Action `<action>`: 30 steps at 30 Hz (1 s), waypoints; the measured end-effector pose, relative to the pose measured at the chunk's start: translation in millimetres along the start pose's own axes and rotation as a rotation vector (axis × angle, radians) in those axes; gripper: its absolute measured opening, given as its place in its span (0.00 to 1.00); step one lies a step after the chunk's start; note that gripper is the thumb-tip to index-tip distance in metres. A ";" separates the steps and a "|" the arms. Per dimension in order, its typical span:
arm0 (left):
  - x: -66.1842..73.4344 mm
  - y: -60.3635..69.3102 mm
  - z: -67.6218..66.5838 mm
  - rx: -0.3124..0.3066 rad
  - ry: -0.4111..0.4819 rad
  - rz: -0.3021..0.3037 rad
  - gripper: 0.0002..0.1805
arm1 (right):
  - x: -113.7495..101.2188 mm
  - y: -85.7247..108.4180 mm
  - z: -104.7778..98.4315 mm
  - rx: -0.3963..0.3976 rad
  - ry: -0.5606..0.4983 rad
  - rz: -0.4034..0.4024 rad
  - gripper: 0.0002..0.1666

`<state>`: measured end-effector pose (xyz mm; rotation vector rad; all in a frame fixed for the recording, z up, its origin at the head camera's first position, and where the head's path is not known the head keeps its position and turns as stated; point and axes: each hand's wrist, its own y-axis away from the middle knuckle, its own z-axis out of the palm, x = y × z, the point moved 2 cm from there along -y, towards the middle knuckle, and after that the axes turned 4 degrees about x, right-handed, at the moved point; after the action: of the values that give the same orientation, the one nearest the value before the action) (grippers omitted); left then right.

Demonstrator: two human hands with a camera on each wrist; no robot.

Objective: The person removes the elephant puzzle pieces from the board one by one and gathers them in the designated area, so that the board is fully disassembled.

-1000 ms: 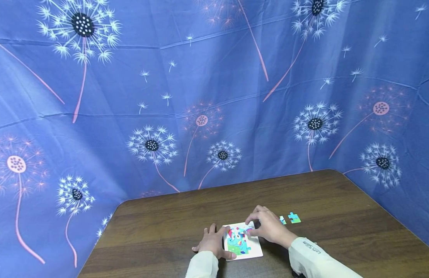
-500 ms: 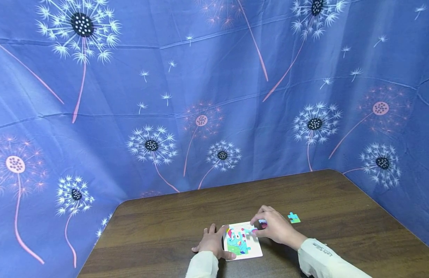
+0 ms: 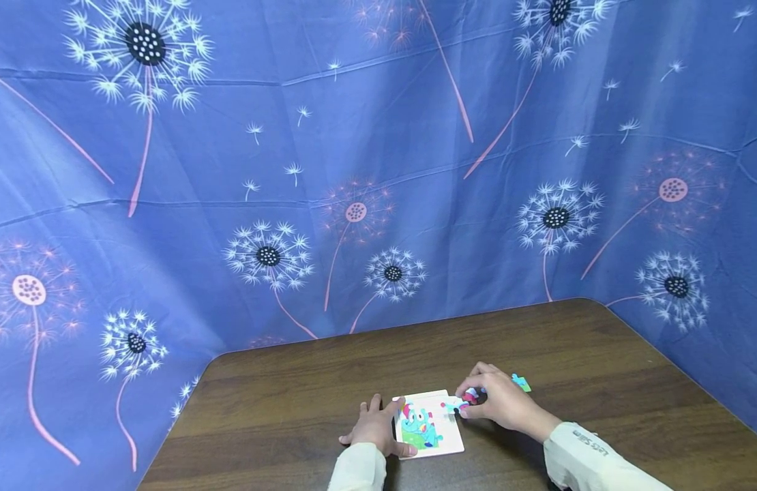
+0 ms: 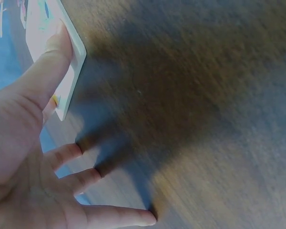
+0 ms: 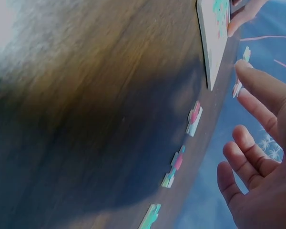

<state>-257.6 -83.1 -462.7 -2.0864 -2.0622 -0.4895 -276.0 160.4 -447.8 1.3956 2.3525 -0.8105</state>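
A white-framed puzzle board with a blue elephant picture lies on the table; the upper right part of its picture is bare. My left hand rests spread at its left side, thumb on the near left corner and index finger at the far left corner. Between the thumb and index finger of my right hand is a jigsaw piece, lifted and tilted over the board's right edge. The piece shows edge-on in the right wrist view, its face mostly hidden there.
Right of the board lie loose jigsaw pieces: one with pink, another with pink and blue, and a green and blue one. The brown wooden table meets a blue dandelion-print cloth at the back.
My right hand has drawn back to the right with the jigsaw piece, from over the picture to the board's right edge. The left hand and the board have stayed put.
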 end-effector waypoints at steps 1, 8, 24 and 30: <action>-0.3 -0.3 0.5 -0.001 -0.004 -0.002 0.49 | 1.0 0.8 -0.5 0.001 -0.001 0.002 0.15; 2.3 0.7 -2.1 -0.004 0.010 -0.008 0.49 | 8.5 7.5 -4.5 0.000 -0.038 -0.014 0.14; 4.6 7.3 -7.6 0.007 0.052 0.013 0.48 | 25.0 22.0 -6.6 0.036 0.023 -0.026 0.15; 4.7 8.3 -8.9 0.013 0.073 0.010 0.48 | 30.7 25.9 -5.3 0.032 0.045 -0.028 0.15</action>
<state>-250.4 -82.0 -451.9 -2.0392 -2.0085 -0.5415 -268.3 195.1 -467.5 1.4104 2.4083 -0.8363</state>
